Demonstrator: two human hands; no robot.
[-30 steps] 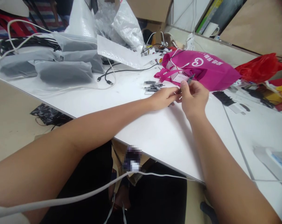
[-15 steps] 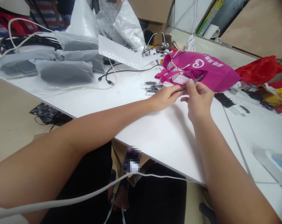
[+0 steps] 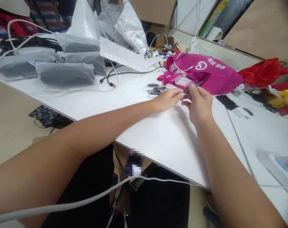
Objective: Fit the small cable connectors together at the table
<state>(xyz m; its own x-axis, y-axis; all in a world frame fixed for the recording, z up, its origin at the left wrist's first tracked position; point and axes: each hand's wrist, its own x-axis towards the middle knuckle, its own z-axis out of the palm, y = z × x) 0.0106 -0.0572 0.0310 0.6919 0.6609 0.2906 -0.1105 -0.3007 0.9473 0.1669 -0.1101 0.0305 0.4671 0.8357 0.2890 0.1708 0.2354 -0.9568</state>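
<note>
My right hand (image 3: 201, 103) pinches a slim dark grey pen (image 3: 200, 83) between thumb and fingers, its upper end sticking out past them. At the pen's lower end, the closed fingertips of my left hand (image 3: 167, 99) grip it; what else they may hold is too small to make out. Both hands are just above the white table (image 3: 155, 136). Beside my left hand lies a small pile of similar pens (image 3: 154, 90). Behind the hands, a magenta bag (image 3: 220, 77) lies on its side, with a white box (image 3: 184, 81) at its opening.
Grey plastic-wrapped packages (image 3: 65, 73) lie at left, near black cable ends (image 3: 112, 84). Bubble-wrap bags (image 3: 132, 28) stand behind. A red plastic bag (image 3: 265, 72) and a black strip-shaped object (image 3: 226, 102) are at right. A white cable (image 3: 87, 200) crosses in front of me.
My right hand has shifted slightly left and down with the pen, closer to my left hand. The left hand has hardly moved.
</note>
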